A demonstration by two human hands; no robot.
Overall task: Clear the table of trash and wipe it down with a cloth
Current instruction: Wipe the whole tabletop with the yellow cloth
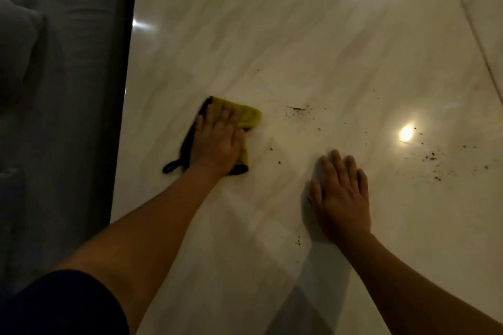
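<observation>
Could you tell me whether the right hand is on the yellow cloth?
No, the right hand lies flat on the bare table; the left hand presses the cloth.

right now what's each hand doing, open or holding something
Left hand: open, pressing flat on the yellow cloth.
Right hand: open, flat on the table, holding nothing.

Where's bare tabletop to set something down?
Free: the far table beyond the cloth, and the near strip between the forearms. Littered: crumbs right of the cloth and right of the right hand. Left hand presses the cloth.
</observation>
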